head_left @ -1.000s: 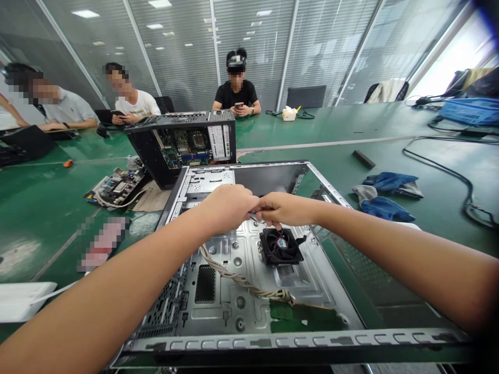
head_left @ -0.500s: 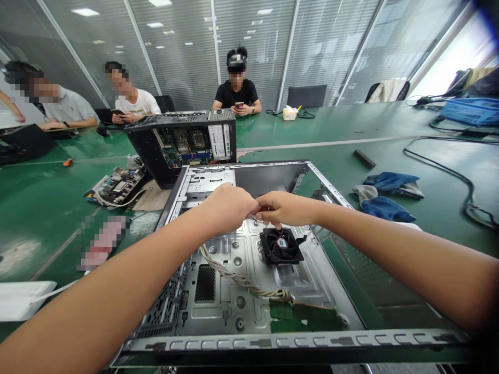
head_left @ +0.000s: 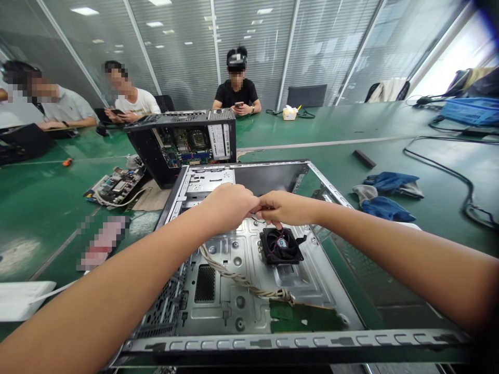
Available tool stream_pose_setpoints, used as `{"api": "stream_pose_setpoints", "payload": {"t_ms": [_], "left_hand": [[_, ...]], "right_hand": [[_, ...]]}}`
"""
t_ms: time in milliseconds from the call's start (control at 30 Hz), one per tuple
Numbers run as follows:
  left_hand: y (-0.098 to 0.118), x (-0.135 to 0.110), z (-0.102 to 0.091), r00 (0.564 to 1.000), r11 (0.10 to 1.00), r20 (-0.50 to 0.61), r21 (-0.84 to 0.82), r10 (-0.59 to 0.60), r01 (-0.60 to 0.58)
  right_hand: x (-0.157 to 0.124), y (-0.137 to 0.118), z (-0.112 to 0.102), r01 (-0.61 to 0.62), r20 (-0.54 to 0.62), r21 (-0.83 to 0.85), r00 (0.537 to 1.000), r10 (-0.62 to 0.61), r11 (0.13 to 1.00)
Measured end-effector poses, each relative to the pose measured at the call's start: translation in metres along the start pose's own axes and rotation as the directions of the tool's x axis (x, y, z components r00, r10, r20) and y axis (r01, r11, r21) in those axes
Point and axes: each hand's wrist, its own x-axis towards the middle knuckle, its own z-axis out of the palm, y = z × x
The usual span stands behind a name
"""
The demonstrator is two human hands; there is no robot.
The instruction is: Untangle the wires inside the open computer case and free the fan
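An open metal computer case [head_left: 241, 340] lies on its side in front of me. Inside it, a black square CPU cooler fan [head_left: 281, 246] rests toward the right. Thin dark and reddish fan wires run over it toward my fingers. Above the case floor, my left hand [head_left: 230, 206] and my right hand [head_left: 286, 209] meet, their fingertips pinched together on the fan cable. Most of that cable end is hidden by the fingers. A twisted bundle of beige cables [head_left: 245, 283] lies across the case floor, ending near a green board piece [head_left: 304, 317].
Behind stands a second black computer case [head_left: 148, 145]. A circuit board with parts [head_left: 117, 187] lies on the left of the green table [head_left: 335, 130]. Blue-grey gloves [head_left: 390, 197] and black cables [head_left: 444, 161] lie on the right. Several people sit across the table.
My hands have barely moved and stay pinched together. The thin wires over the fan have shifted slightly.
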Motion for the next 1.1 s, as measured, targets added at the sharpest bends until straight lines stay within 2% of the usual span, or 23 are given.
{"api": "stream_pose_setpoints", "payload": {"t_ms": [167, 300, 467, 700, 1100], "left_hand": [[-0.0009, 0.0007, 0.0021, 1.000, 0.998, -0.004, 0.057, 0.026, -0.026], [-0.0008, 0.0009, 0.0023, 0.999, 0.999, 0.001, 0.029, 0.037, -0.037], [0.0004, 0.0002, 0.0001, 1.000, 0.999, -0.014, -0.027, 0.026, -0.027], [0.0008, 0.0001, -0.0028, 1.000, 1.000, -0.028, -0.018, 0.004, -0.005], [0.0001, -0.0004, -0.0018, 1.000, 1.000, 0.013, 0.006, 0.013, -0.013]], "right_hand": [[-0.0004, -0.0002, 0.0006, -0.015, -0.011, 0.009, 1.000, 0.015, 1.000], [-0.0008, -0.0018, 0.0013, -0.051, -0.014, 0.028, 0.999, 0.051, 0.998], [-0.0009, -0.0012, 0.0006, -0.025, -0.010, 0.019, 1.000, 0.025, 1.000], [-0.0019, -0.0008, -0.0007, 0.002, -0.014, 0.018, 1.000, -0.002, 1.000], [-0.0016, -0.0007, 0.0006, -0.033, -0.026, 0.032, 0.999, 0.034, 0.999]]}}
